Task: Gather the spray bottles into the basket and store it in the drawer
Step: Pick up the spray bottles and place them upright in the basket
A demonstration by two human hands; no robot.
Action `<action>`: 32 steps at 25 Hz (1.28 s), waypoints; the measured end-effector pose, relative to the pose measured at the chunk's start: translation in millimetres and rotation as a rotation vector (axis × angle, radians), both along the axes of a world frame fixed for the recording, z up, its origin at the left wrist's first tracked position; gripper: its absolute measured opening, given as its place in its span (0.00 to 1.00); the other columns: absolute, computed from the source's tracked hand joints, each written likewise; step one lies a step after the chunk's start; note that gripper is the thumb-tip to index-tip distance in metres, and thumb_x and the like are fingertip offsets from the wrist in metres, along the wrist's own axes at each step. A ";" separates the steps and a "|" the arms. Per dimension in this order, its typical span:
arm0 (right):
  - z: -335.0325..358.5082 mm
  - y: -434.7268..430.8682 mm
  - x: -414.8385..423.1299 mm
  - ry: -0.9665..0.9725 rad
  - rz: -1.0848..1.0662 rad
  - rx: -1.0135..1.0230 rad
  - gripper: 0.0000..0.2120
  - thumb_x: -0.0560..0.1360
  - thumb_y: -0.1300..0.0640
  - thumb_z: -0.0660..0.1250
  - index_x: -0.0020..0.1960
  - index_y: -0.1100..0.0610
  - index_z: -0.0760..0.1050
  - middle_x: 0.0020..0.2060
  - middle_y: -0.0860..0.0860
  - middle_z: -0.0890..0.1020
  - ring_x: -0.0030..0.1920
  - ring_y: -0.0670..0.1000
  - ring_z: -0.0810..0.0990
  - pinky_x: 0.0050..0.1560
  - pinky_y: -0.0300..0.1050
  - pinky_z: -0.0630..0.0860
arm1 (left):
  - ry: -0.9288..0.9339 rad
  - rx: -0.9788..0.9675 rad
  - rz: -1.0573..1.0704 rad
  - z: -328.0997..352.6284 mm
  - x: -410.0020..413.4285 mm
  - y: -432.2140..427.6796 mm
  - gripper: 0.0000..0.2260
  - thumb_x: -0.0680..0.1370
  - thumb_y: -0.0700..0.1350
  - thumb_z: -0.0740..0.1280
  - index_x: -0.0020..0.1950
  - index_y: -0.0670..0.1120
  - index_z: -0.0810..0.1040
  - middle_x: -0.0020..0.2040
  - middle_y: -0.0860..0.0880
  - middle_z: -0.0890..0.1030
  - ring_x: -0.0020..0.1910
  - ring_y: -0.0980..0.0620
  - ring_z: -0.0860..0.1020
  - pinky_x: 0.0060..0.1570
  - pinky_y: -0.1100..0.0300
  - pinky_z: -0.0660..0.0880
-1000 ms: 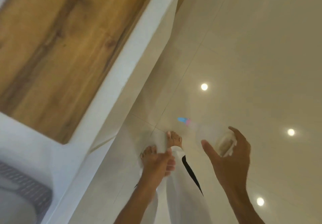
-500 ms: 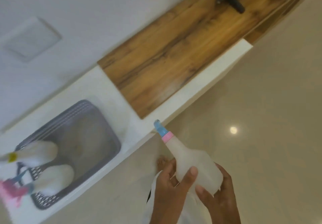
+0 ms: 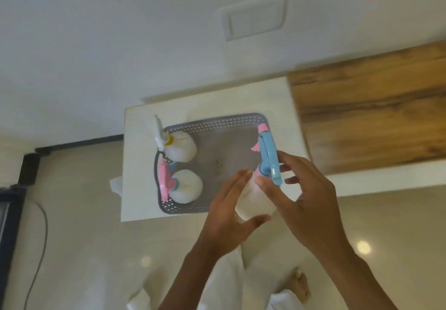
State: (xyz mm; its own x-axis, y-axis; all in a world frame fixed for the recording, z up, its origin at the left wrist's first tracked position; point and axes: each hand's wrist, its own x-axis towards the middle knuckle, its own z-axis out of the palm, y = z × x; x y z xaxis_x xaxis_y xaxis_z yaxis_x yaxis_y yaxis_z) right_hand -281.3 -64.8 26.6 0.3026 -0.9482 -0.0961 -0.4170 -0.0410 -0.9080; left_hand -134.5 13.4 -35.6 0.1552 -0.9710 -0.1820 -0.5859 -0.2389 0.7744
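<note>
1. The bottle (image 3: pixel 256 198) is white, with a blue trigger and a pink nozzle. It is held tilted in the air. Its head leans away over the right end of the basket (image 3: pixel 217 122) and its base sits above the basket's near right corner. It does not appear to touch the basket.

2. The left hand (image 3: pixel 226 215) grips the bottle's body. Its fingers (image 3: pixel 237 177) lie along the left side and the thumb hooks under the base.

3. The right hand (image 3: pixel 311 201) grips the bottle near the neck. Its thumb presses on the shoulder and its fingers (image 3: pixel 290 162) curl behind the trigger. Both hands hold only this bottle.

4. The grey basket sits on the white bench (image 3: pixel 135 165). Two bottles stand at its left end: a yellow-collared one (image 3: pixel 181 148) and, nearer, a pink-triggered one (image 3: pixel 188 186). The right half of the basket floor is free.

5. The step in hand looks like gathering, with this bottle being brought in as the third.

6. The next move calls for turning the bottle upright and lowering it into the free right half. The trigger has to stay clear of the rim and of the two standing bottles before both hands let go.

7. No drawer is in view, and I cannot tell whether more bottles wait elsewhere.
</note>
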 end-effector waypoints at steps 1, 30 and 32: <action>-3.8 -6.3 17.2 0.013 0.001 -0.019 0.18 0.73 0.49 0.73 0.61 0.52 0.79 0.53 0.41 0.83 0.51 0.38 0.80 0.50 0.25 0.73 | 0.012 0.005 0.004 -7.1 13.6 -3.1 0.38 0.69 0.54 0.78 0.75 0.47 0.67 0.75 0.53 0.68 0.75 0.55 0.65 0.70 0.47 0.70; -129.4 -65.8 173.2 0.153 0.056 -0.160 0.09 0.70 0.54 0.77 0.48 0.50 0.80 0.44 0.36 0.78 0.53 0.52 0.81 0.49 0.39 0.77 | 0.316 0.109 0.842 -93.6 80.3 -82.6 0.20 0.76 0.35 0.70 0.67 0.41 0.74 0.57 0.41 0.81 0.58 0.46 0.80 0.57 0.58 0.79; -132.3 -64.3 169.8 0.165 0.057 -0.109 0.13 0.70 0.56 0.78 0.52 0.51 0.81 0.48 0.34 0.78 0.56 0.51 0.80 0.53 0.38 0.77 | 0.342 0.125 0.857 -87.7 77.2 -81.1 0.21 0.78 0.36 0.68 0.70 0.43 0.72 0.61 0.42 0.80 0.61 0.44 0.79 0.59 0.60 0.78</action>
